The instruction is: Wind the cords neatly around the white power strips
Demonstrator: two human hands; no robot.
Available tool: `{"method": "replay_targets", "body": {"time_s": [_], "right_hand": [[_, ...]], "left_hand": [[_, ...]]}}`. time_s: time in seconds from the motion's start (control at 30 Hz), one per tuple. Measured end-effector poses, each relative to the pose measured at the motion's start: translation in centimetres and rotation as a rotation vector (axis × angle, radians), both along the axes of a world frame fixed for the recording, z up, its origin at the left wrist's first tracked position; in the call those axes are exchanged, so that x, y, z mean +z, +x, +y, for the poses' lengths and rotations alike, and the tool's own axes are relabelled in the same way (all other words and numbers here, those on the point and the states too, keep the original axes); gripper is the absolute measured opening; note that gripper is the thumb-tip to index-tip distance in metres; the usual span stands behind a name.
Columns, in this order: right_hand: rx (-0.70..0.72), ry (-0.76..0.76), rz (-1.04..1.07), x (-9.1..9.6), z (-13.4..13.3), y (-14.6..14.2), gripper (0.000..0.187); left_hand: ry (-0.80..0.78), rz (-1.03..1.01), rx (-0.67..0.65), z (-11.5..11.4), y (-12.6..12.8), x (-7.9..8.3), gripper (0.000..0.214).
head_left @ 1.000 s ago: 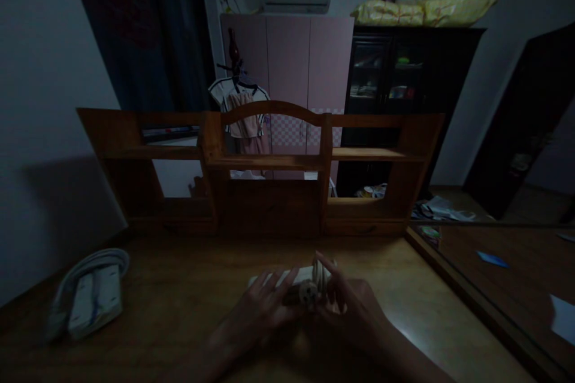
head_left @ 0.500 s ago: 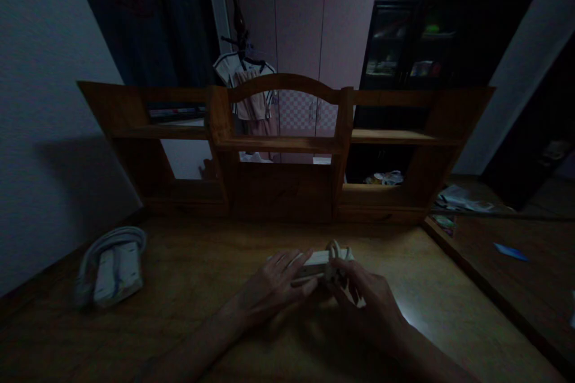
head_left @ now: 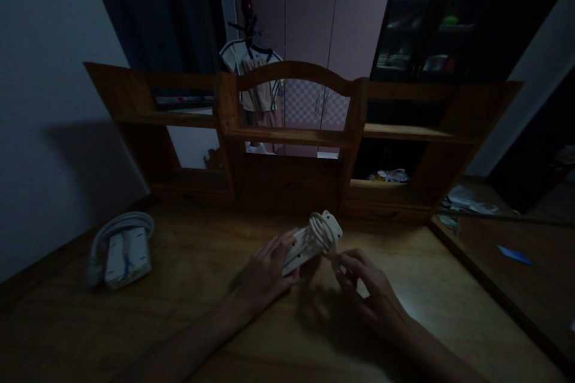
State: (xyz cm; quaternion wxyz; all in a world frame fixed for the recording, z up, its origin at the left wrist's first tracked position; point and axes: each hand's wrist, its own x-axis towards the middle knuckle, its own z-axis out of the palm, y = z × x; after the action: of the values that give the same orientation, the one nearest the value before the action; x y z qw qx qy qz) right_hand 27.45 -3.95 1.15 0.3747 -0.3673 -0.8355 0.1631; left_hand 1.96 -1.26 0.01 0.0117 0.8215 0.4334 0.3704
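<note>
My left hand (head_left: 268, 269) is closed around the near end of a white power strip (head_left: 296, 254), which is tilted with its far end raised off the desk. Loops of pale cord (head_left: 324, 232) are wound around the strip near that far end. To the right, my right hand (head_left: 366, 287) pinches the cord where it leaves the loops. What sits inside the right fingers beyond the cord is too dark to make out. A second white power strip (head_left: 128, 256) with its thick grey cord (head_left: 123, 219) coiled over it lies at the left of the desk.
A wooden shelf unit (head_left: 287, 137) spans the back of the wooden desk (head_left: 202, 311). At the right, a raised wooden edge (head_left: 485, 293) borders another brown surface bearing a blue packet (head_left: 514, 254). A wall stands at the left.
The held power strip has been tilted up, its far end raised and its wound cord turned into view. My right hand has drawn away from the strip, down and to the right, with the cord.
</note>
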Motion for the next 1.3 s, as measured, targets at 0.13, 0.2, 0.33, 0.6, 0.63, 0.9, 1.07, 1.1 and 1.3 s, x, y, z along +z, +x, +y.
{"method": "replay_targets", "body": {"time_s": [0.13,0.2,0.33,0.6,0.63,0.9,1.07,1.1,1.3], "right_hand": [[0.023,0.008,-0.001,-0.4,0.7,0.1,0.034],[0.025,0.0,0.005,-0.5,1.0,0.1,0.032],[0.018,-0.017,0.009,-0.4,1.4,-0.2,0.033],[-0.216,0.024,0.018,-0.8,1.7,0.6,0.03],[-0.243,0.031,0.021,-0.8,1.8,0.9,0.03],[-0.378,-0.032,0.206,-0.8,3.2,2.7,0.028],[-0.356,-0.189,0.43,-1.0,3.5,2.5,0.022],[-0.333,-0.272,0.492,-0.9,3.4,2.4,0.025],[-0.164,-0.754,0.905,-0.8,3.7,1.8,0.046]], "left_hand": [[-0.042,-0.172,0.062,-0.1,0.0,0.4,0.068],[-0.071,-0.238,0.051,-0.3,-0.1,0.6,0.071],[-0.043,-0.308,-0.008,-0.5,-0.3,0.5,0.075],[0.164,-0.179,-0.188,-0.6,-0.7,0.7,0.073],[0.197,-0.146,-0.194,-0.6,-0.7,0.8,0.072],[0.187,0.079,-0.168,-0.3,-0.8,0.6,0.073],[0.062,0.006,-0.075,-0.2,-0.7,0.9,0.074],[0.036,-0.03,-0.049,-0.2,-0.6,0.9,0.073],[-0.211,-0.259,0.074,0.0,-0.4,0.7,0.072]]}}
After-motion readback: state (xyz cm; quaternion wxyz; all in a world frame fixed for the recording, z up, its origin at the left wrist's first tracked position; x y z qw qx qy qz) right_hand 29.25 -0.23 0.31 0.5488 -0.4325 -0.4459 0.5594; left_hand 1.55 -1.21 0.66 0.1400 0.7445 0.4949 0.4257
